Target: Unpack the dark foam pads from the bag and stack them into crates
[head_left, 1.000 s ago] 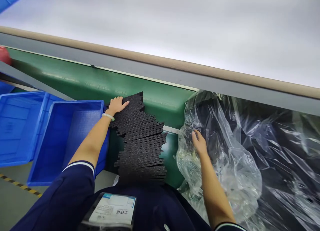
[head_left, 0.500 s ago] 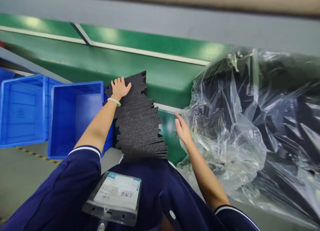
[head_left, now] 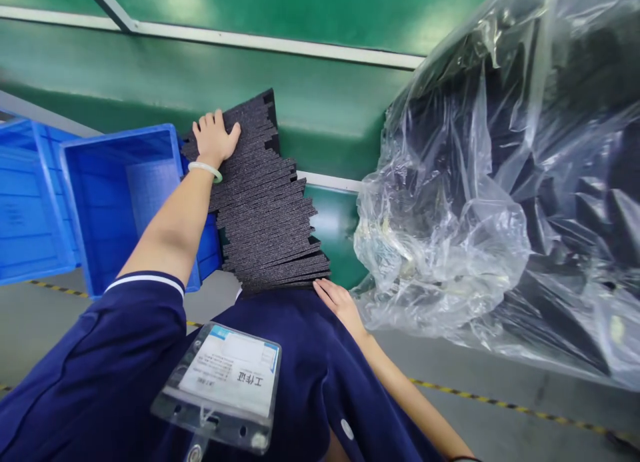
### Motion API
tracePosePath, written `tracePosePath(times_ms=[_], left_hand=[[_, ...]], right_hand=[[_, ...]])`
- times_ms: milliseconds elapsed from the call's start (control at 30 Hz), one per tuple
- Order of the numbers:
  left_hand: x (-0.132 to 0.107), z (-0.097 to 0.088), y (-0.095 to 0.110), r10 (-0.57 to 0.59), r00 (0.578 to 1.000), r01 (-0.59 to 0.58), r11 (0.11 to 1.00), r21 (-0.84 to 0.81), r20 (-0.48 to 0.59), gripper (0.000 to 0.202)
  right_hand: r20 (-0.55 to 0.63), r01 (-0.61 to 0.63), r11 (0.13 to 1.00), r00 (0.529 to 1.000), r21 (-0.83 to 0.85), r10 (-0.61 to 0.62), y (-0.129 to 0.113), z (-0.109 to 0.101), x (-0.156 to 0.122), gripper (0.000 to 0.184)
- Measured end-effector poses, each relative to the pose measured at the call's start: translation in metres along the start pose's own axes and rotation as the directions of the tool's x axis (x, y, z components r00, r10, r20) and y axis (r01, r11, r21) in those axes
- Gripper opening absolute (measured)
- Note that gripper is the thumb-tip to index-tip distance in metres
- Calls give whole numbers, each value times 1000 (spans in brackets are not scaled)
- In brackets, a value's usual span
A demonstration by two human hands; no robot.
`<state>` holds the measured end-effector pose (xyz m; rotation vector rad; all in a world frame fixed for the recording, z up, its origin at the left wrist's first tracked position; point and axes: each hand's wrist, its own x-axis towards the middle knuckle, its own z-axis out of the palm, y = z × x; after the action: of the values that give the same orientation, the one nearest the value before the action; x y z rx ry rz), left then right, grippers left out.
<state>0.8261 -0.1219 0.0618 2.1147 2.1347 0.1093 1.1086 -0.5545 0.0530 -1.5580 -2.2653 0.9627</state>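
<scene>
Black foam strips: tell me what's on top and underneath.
The left hand rests on the foam strips; a green surface shows beside them, but what lies directly underneath is covered.

A hand can pass between the black strips and the big plastic bag, where the green table shows. This gap is wide at the far end and gets thin near the blue shirt. The right hand is at the thin end, by the nearest strips. The puffy bag blocks the right side. On the left, a blue box sits close beside the strips, and the left arm crosses in front of it. The shirt blocks the near end.
</scene>
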Motion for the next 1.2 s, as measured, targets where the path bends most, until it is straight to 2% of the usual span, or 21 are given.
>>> tracePosePath(times_ms=[233,433,533,700,833,1000,1100,1200], left_hand=[[-8,-5,6,-25,1000,25,999,-26,7,74],[-5,-3,1,10,997,-10,1000,4,72,100],[-1,1,-4,21,994,-25,999,30,108,106],[-2,3,-4,27,995,-28,1000,11,96,112],[-8,-4,3,14,994,-14,1000,-3,104,112],[-13,-11,9,38,988,-45,998,46,146,117],[-13,-9,9,36,992,-41,998,39,117,118],[-11,-7,7,53,989,-64,995,80,139,115]], right_hand=[[2,-5,999,1000,-33,5,-3,7,0,46],[12,32,998,999,-46,-32,-8,1,7,41],[19,42,998,999,-56,-41,-7,2,8,42],[29,55,996,998,-72,-53,-8,2,10,43],[28,47,980,999,-193,-42,-12,0,19,55],[56,-17,918,998,-395,42,-16,3,38,60],[40,-37,906,997,-422,60,-19,4,38,54],[-37,-59,918,998,-393,48,-20,4,34,43]])
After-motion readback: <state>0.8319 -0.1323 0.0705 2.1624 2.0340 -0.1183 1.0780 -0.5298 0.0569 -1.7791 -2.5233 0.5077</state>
